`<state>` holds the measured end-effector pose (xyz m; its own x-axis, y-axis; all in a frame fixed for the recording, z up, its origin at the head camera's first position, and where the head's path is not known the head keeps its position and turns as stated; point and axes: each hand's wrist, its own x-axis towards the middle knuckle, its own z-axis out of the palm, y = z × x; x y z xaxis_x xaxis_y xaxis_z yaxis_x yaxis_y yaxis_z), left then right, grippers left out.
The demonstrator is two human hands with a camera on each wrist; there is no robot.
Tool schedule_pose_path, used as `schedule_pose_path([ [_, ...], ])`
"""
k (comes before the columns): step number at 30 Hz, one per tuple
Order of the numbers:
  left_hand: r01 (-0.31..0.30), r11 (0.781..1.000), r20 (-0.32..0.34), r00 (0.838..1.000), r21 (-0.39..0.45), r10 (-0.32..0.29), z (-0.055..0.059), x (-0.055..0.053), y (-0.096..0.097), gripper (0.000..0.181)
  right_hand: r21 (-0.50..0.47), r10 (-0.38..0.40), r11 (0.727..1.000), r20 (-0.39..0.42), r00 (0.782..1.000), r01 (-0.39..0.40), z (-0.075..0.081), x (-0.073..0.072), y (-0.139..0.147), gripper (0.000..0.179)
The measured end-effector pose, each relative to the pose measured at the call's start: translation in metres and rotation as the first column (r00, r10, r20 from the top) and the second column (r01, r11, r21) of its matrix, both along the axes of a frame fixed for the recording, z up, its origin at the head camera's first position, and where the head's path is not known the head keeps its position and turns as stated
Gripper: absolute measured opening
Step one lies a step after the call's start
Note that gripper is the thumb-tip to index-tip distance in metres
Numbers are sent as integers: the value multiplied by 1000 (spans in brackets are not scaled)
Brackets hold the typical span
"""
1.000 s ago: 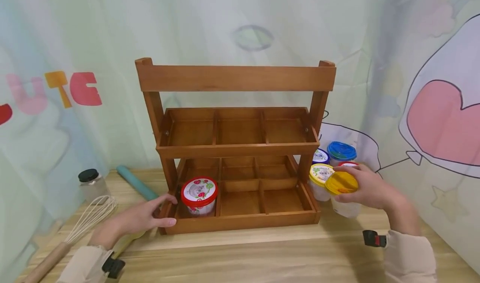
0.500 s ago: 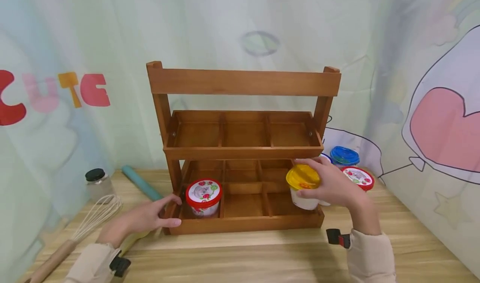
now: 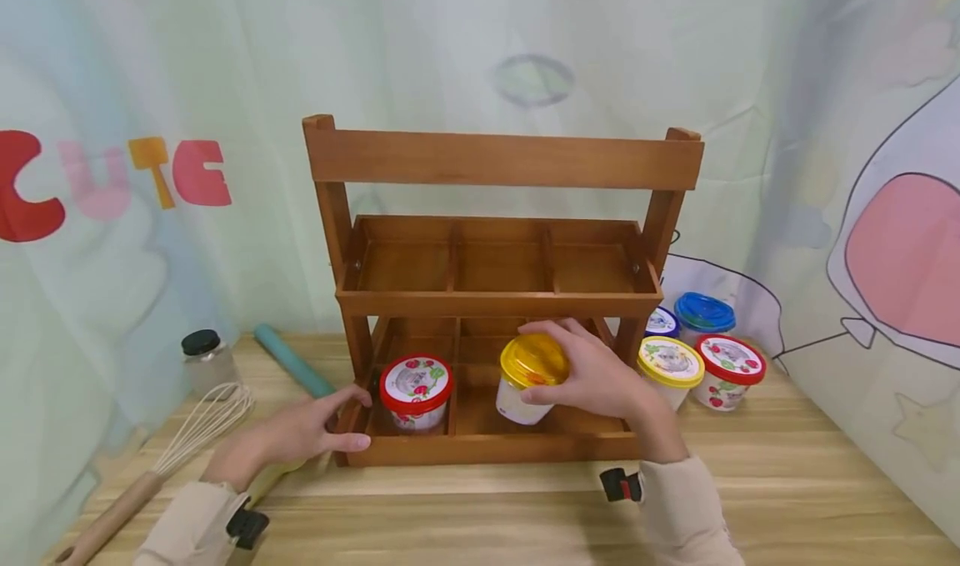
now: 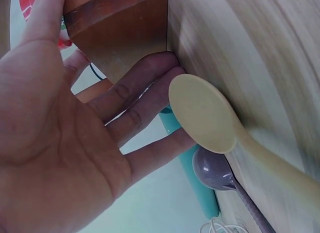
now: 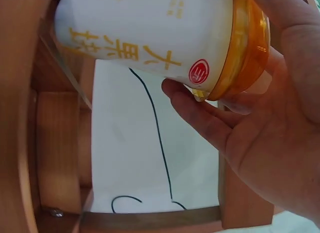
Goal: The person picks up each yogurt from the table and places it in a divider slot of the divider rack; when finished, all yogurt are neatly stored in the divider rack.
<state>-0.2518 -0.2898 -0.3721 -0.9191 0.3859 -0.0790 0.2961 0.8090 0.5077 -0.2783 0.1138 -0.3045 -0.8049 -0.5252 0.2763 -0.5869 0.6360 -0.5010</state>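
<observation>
My right hand (image 3: 600,378) grips a white plastic cup with a domed yellow lid (image 3: 534,359) by its lid, over the lower middle compartment of a brown wooden two-tier rack (image 3: 502,159). Printed yellow characters and a red round mark show on the cup (image 5: 145,33) in the right wrist view. My left hand (image 3: 307,429) rests at the rack's lower left front corner, thumb toward the front, fingers along the side panel (image 4: 117,35). In the lower left compartment sits a tub with a red-rimmed cherry-print lid (image 3: 417,383).
Right of the rack stand tubs with yellow (image 3: 671,362), red (image 3: 730,361) and dark blue (image 3: 662,323) lids, plus a blue-lidded container (image 3: 703,312). On the left lie a whisk (image 3: 202,424), teal roller (image 3: 292,360), cream spoon (image 4: 202,113), purple spoon (image 4: 214,168) and black-lidded jar (image 3: 210,366).
My right hand has carried the yellow-lidded cup leftward from the group of tubs to above the rack's lower middle compartment. My left hand stays at the rack's corner.
</observation>
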Motion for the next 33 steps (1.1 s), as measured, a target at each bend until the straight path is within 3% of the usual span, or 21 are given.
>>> schedule_pose_path([
  [11, -23, 999, 8, 1000, -24, 23, -1, 0, 0, 58, 7, 17, 1000, -14, 1000, -17, -11, -5, -16, 74],
  [21, -23, 999, 5, 1000, -24, 24, 0, 0, 1, 58, 8, 29, 1000, 24, 999, -29, -15, -4, -21, 73],
  [29, 21, 999, -1, 1000, 38, -21, -2, -1, 0, 56, 26, 32, 999, 37, 999, -33, -19, -4, -24, 75],
  [33, 14, 1000, -6, 1000, 23, -14, -2, -2, -1, 57, 34, 42, 998, 47, 998, -44, -21, -5, -26, 75],
])
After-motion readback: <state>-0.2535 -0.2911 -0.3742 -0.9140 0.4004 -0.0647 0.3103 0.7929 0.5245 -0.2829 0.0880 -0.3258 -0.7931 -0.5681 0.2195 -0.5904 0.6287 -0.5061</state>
